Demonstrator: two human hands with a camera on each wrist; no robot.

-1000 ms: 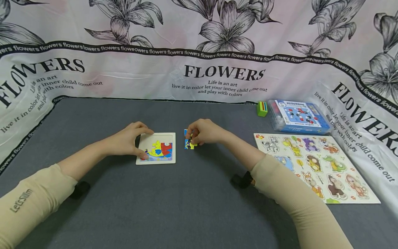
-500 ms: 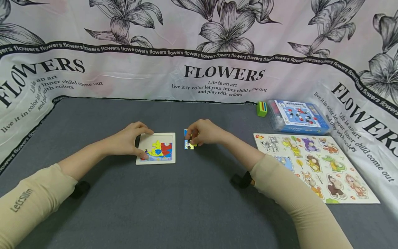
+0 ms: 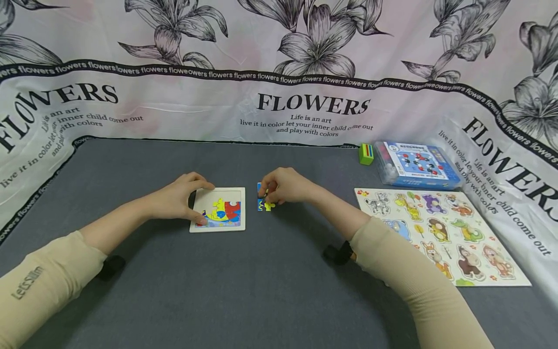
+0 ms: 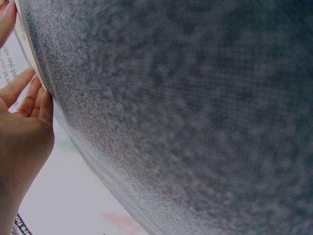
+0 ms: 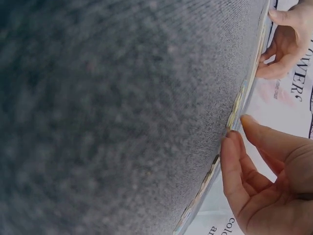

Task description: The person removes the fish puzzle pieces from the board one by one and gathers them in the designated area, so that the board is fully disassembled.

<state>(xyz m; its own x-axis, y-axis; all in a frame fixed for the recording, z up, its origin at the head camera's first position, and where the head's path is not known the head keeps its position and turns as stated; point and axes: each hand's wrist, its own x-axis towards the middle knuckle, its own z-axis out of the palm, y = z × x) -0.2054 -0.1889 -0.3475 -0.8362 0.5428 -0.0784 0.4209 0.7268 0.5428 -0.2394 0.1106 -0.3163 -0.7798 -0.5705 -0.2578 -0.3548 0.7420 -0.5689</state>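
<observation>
On the dark cloth lies a small white-framed jigsaw tray (image 3: 218,231), partly filled with red, yellow and blue pieces. My left hand (image 3: 176,198) holds it at the left side, thumb over the lower left corner and fingers at the top edge. To the right of the tray, blue and yellow puzzle pieces (image 3: 262,206) lie close together, partly hidden under my right hand (image 3: 291,185), which pinches at one of them. In the right wrist view the right thumb and fingertips (image 5: 230,139) are right at the row of flat pieces, close over the cloth.
At the right lies a large animal puzzle board (image 3: 418,232), partly covered by the right sleeve. Behind it stand a blue plastic box (image 3: 420,165) and a small green block (image 3: 366,154) with coloured stripes. A flower-printed sheet (image 3: 196,106) hangs along the back.
Both hands stay almost in place. The puzzle piece at the right fingertips looked pale with glare half a second ago and shows blue and yellow now. The head view shifts slightly.
</observation>
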